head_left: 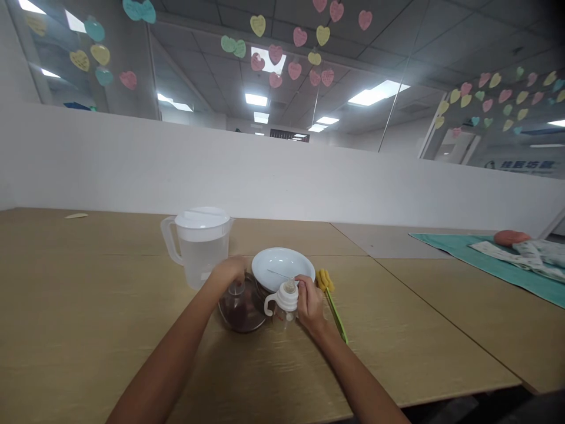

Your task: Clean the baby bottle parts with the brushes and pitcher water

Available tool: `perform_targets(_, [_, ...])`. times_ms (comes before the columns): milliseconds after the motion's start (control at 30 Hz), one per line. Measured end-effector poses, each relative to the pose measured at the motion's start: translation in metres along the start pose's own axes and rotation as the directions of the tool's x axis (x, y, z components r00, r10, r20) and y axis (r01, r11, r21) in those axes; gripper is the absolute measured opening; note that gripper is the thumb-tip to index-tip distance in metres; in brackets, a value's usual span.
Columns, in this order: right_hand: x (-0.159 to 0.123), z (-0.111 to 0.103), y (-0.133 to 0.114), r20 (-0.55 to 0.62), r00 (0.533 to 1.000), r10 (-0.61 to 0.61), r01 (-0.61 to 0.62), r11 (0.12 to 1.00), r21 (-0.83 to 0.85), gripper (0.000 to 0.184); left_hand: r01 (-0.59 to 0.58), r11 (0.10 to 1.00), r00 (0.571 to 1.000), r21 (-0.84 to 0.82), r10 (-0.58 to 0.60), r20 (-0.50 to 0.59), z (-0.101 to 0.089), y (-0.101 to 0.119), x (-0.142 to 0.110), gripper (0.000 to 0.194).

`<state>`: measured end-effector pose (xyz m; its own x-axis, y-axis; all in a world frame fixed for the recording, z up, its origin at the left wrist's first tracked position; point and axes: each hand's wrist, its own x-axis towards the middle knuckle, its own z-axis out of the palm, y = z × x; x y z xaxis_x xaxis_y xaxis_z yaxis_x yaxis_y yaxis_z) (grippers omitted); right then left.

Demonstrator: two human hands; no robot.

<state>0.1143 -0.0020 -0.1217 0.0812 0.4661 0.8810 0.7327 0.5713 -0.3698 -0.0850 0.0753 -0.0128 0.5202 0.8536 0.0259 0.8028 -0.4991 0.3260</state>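
Observation:
In my right hand [311,301] is a baby bottle [288,299] with a white collar, a white side handle and a teat on top. It is held upright in front of a white bowl [282,253], in which a thin stick-like item lies. My left hand [230,271] is closed with the fingers pointing down, over a dark see-through round lid or dish [242,312]. A small clear piece [237,288] shows just under those fingers; what they grip is partly hidden.
A lidded clear pitcher [203,247] holding liquid stands behind my left hand. Right of the bowl lies a yellow sponge brush [325,281] with a green handle. A teal cloth [459,250] with patterned fabric and an orange item [511,237] lies far right. A low white wall borders the table.

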Motion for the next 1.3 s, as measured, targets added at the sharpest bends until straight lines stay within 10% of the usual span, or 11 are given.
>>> perform_targets(133, [0.001,0.000,-0.001,0.013,1.000,0.006,-0.006,1.000,0.016,0.025,0.006,0.992,0.998,0.123,0.001,-0.057,-0.035,0.024,-0.027,0.031])
perform_targets(300, [0.001,-0.001,-0.001,0.022,1.000,0.012,-0.013,1.000,0.022,0.025,-0.329,0.944,0.910,0.035,0.326,-0.256,-0.058,0.069,-0.065,0.030])
perform_targets(600, [0.001,-0.002,0.000,0.023,1.000,-0.017,0.017,1.000,0.001,0.024,-0.453,0.884,0.885,0.119,0.462,-0.062,-0.027,0.100,-0.063,0.020])
perform_targets(1300, [0.004,-0.005,-0.003,0.003,0.999,0.047,-0.047,0.998,0.043,0.028,-0.471,0.854,0.871,0.222,0.489,-0.033,-0.016,0.097,-0.055,0.021])
